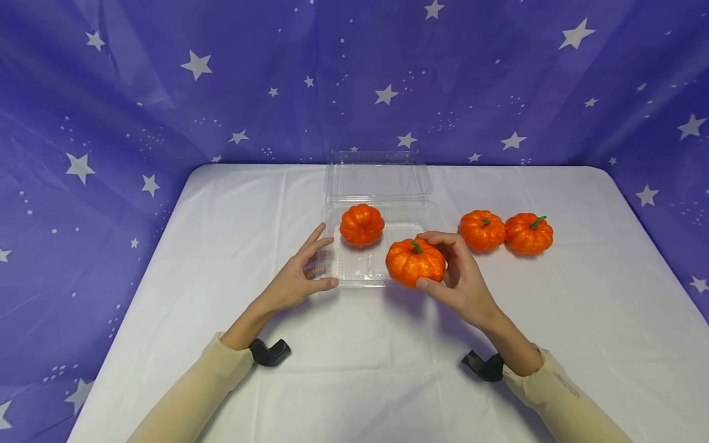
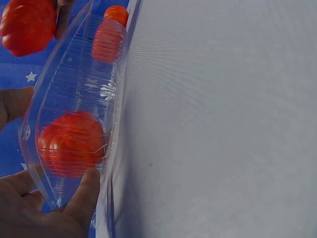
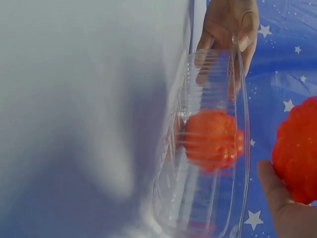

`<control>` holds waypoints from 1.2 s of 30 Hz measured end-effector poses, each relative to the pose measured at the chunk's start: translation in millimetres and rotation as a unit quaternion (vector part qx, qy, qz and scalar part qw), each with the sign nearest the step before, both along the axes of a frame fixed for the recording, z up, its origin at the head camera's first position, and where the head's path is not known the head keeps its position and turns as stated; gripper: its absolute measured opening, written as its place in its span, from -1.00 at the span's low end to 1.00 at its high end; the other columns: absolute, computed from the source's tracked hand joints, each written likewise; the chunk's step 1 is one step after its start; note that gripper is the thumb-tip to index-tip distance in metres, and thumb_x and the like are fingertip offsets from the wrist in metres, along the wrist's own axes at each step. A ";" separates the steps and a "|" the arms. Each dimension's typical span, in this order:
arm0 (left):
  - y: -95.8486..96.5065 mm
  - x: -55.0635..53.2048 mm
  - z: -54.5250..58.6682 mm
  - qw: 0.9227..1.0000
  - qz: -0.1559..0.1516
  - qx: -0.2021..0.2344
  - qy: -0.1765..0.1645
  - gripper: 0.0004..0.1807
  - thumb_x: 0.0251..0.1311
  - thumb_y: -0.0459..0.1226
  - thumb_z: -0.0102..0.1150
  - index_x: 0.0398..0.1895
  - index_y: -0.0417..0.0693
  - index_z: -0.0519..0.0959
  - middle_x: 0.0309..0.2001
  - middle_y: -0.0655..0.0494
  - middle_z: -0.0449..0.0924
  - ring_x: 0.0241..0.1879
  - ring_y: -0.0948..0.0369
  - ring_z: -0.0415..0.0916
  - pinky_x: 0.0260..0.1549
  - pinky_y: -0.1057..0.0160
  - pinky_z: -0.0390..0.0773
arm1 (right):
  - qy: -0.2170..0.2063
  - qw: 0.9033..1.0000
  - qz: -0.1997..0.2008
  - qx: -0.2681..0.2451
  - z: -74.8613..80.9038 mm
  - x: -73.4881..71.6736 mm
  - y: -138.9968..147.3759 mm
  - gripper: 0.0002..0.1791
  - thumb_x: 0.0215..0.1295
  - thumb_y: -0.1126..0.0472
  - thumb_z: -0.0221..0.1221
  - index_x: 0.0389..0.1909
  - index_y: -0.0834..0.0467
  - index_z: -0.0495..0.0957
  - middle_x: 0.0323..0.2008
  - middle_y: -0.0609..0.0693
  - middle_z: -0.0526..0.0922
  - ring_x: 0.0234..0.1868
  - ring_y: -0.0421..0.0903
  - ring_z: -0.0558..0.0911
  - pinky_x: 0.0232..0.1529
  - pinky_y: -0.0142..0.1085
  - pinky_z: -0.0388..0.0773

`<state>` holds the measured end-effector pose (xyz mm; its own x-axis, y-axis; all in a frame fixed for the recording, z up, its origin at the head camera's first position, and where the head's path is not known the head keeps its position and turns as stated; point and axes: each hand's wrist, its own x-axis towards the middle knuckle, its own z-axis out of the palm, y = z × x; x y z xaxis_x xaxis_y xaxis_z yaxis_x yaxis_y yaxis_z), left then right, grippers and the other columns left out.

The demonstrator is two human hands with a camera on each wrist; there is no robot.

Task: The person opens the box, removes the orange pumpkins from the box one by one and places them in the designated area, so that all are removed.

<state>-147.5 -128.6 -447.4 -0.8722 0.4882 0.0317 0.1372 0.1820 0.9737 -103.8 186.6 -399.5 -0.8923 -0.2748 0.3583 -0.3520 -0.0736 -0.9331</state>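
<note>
My right hand [image 1: 462,283] grips an orange pumpkin [image 1: 415,263] with a green stem, thumb in front and fingers behind. It is held above the front right corner of a clear plastic clamshell box [image 1: 360,282], whose lid [image 1: 378,179] is laid back. Inside the box's left part sits another pumpkin [image 1: 362,226], no stem showing from above. Against the box's left side rests my left hand [image 1: 296,277], fingers spread and thumb at the front left corner. The left wrist view shows a fingertip [image 2: 89,181] on the box's ribbed wall.
Two more orange pumpkins, one nearer the box [image 1: 480,232] and one farther right [image 1: 528,234], stand side by side on the white tablecloth [image 1: 354,381]. A purple cloth [image 1: 310,80] with white stars hangs behind and beside the table.
</note>
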 end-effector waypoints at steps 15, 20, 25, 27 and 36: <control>-0.1 -1.0 0.2 1.000 0.003 -0.003 -0.001 -0.13 0.09 -0.40 0.40 0.46 -0.30 0.18 0.59 0.23 -0.32 0.45 -0.13 0.01 0.29 -0.05 0.31 | 0.010 0.999 -0.016 0.047 -0.8 7.4 20.0 -0.28 0.05 0.62 0.18 0.32 0.44 0.25 0.25 0.22 0.19 0.23 0.08 0.32 0.26 -0.37 0.37; -0.5 -1.0 -0.4 1.000 0.003 -0.003 -0.003 -0.13 0.09 -0.40 0.40 0.46 -0.30 0.18 0.59 0.26 -0.31 0.46 -0.12 0.01 0.30 -0.05 0.31 | 0.004 0.999 -0.021 0.049 1.3 11.5 27.3 -0.28 0.06 0.64 0.19 0.32 0.43 0.24 0.29 0.22 0.16 0.25 0.07 0.31 0.27 -0.39 0.36; 0.1 -0.9 -0.2 1.000 0.003 -0.002 -0.003 -0.13 0.10 -0.40 0.40 0.47 -0.30 0.17 0.58 0.27 -0.30 0.46 -0.11 0.01 0.30 -0.04 0.32 | -0.012 0.998 -0.035 0.054 3.2 17.8 35.8 -0.27 0.08 0.65 0.21 0.32 0.38 0.25 0.26 0.22 0.24 0.21 0.03 0.36 0.23 -0.41 0.40; 0.4 -0.8 0.0 1.000 0.003 -0.002 -0.004 -0.13 0.10 -0.40 0.40 0.46 -0.30 0.17 0.58 0.28 -0.30 0.46 -0.11 0.01 0.30 -0.03 0.32 | -0.019 0.998 -0.039 0.047 4.1 20.6 39.0 -0.24 0.06 0.67 0.22 0.34 0.36 0.24 0.28 0.22 0.22 0.24 0.03 0.34 0.23 -0.42 0.40; 0.2 -0.5 0.1 1.000 0.004 -0.004 -0.002 -0.13 0.11 -0.39 0.40 0.46 -0.29 0.18 0.59 0.24 -0.31 0.46 -0.12 0.00 0.29 -0.04 0.32 | -0.059 0.990 -0.112 0.071 4.1 29.5 57.5 -0.09 -0.08 0.69 0.34 0.38 0.31 0.29 0.23 0.15 0.18 0.26 0.02 0.27 0.16 -0.50 0.43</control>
